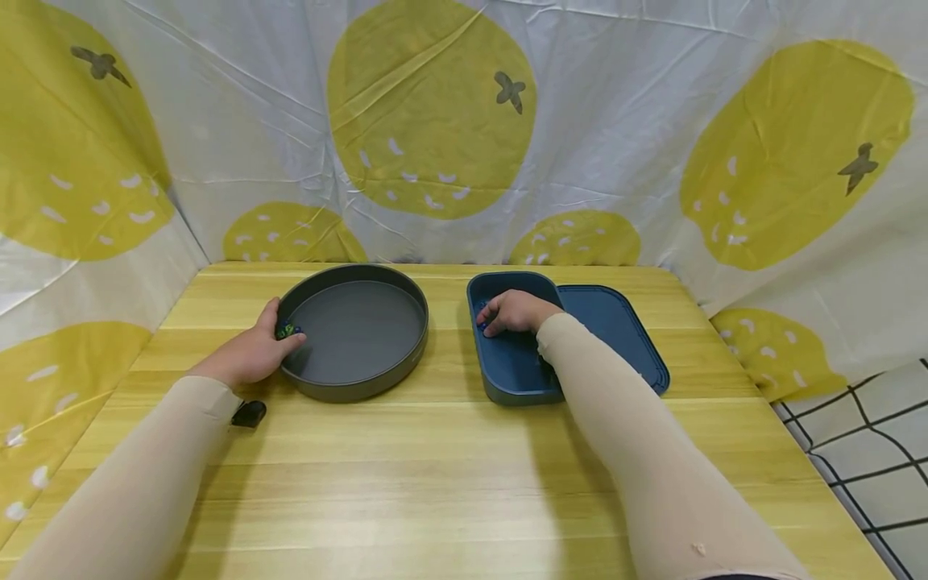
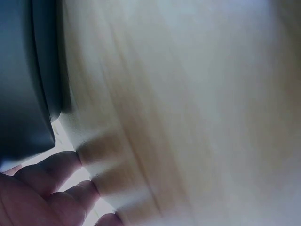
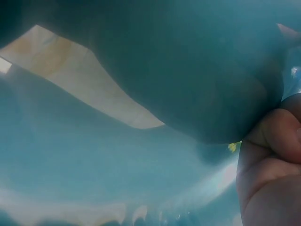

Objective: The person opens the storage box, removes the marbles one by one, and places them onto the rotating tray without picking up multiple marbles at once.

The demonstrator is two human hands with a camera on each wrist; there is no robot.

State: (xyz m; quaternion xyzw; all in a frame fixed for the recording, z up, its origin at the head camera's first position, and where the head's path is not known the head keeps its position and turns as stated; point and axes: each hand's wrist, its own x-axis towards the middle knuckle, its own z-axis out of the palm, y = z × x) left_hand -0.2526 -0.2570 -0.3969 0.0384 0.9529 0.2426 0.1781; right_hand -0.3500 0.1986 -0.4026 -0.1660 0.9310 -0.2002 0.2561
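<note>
My left hand (image 1: 250, 350) is at the left side of a round dark grey pan (image 1: 355, 322), thumb over the rim and fingers outside the wall, gripping it. Small green and blue glossy pieces (image 1: 288, 330) lie inside the pan, right by that thumb. In the left wrist view the fingers (image 2: 70, 202) touch down beside the pan's wall (image 2: 47, 56). My right hand (image 1: 518, 312) reaches into a blue rectangular container (image 1: 522, 379), thumb and forefinger pinching a small blue piece (image 1: 482, 325) near its left wall. More blue (image 1: 482, 305) shows just behind the fingertips.
A dark blue lid (image 1: 616, 330) lies right of the container, partly under the right forearm. A small black object (image 1: 250, 414) is beside the left wrist. The wooden table (image 1: 377, 483) ends at a lemon-patterned curtain (image 1: 435, 113); a black wire grid (image 1: 870, 459) stands at the right.
</note>
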